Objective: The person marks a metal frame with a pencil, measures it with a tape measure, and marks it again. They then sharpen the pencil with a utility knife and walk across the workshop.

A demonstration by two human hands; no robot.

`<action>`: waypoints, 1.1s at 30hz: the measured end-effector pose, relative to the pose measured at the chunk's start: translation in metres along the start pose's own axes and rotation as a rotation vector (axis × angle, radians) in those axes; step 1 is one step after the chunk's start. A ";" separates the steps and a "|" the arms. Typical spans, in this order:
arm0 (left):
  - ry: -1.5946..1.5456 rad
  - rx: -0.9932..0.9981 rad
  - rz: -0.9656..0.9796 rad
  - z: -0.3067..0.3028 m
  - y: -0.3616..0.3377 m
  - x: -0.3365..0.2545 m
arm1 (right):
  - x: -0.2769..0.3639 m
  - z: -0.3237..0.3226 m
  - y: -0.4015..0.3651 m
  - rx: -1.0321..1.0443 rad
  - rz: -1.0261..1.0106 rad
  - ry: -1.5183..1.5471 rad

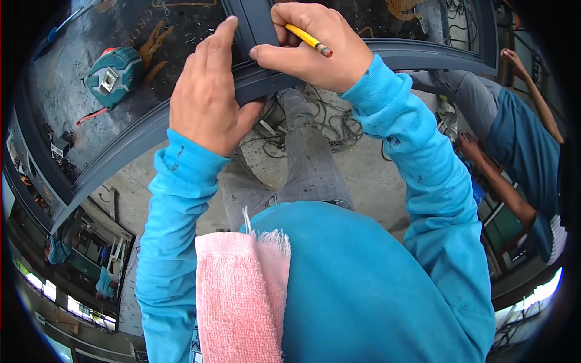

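1. Pencil, yellow with a red eraser (pixel 307 39), sits at top center in the right hand (pixel 331 35), whose fingers curl around it; the eraser end points down and right, while the writing tip is hidden.
2. Right thumb touches the dark gray frame (pixel 423 58) where its crossbar (pixel 259 21) meets the near rail (pixel 266 89).
3. Left hand (pixel 206 91), unclenched, lies over that rail, fingers extended beside the crossbar, thumb at the lower edge.
4. Frame spans the upper part of the view, resting on a stained bench (pixel 66 66).
5. Teal tape measure (pixel 118 65) lies at upper left.
6. Pink towel (pixel 233 296) hangs at bottom center.
7. Another person (pixel 523 139) appears at the right edge.
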State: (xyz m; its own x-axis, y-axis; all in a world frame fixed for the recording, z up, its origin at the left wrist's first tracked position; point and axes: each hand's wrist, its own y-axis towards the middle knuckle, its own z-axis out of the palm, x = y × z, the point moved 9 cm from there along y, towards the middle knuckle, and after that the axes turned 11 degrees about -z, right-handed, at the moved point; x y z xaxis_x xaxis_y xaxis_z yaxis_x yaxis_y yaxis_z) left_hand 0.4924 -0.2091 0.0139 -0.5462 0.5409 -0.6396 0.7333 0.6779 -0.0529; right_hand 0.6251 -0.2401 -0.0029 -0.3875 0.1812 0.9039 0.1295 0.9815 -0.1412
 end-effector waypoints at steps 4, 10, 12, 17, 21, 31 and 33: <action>0.001 0.062 -0.112 0.006 0.002 0.011 | -0.005 0.002 0.001 0.010 0.008 0.146; -0.059 0.171 -0.173 0.010 0.009 0.016 | 0.000 -0.003 0.002 0.028 -0.010 0.059; -0.042 0.198 -0.155 0.009 0.008 0.016 | 0.001 -0.001 0.002 0.036 -0.010 0.047; -0.015 0.142 -0.008 0.003 0.009 0.008 | 0.002 -0.003 0.003 0.014 -0.070 -0.001; -0.029 0.206 -0.072 0.007 0.009 0.011 | -0.005 -0.001 0.003 0.025 -0.089 0.037; 0.010 0.248 -0.079 0.008 0.005 0.010 | -0.002 0.003 -0.003 -0.001 -0.150 -0.162; -0.060 0.220 -0.082 -0.016 0.001 0.009 | 0.003 0.007 0.003 -0.052 -0.222 -0.182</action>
State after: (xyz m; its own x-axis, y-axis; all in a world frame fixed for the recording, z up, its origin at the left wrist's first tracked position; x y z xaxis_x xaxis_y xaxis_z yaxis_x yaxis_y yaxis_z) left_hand 0.4815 -0.1958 0.0203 -0.5869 0.4534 -0.6708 0.7619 0.5895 -0.2682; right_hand 0.6178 -0.2362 -0.0036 -0.5685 -0.0252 0.8223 0.0680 0.9947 0.0775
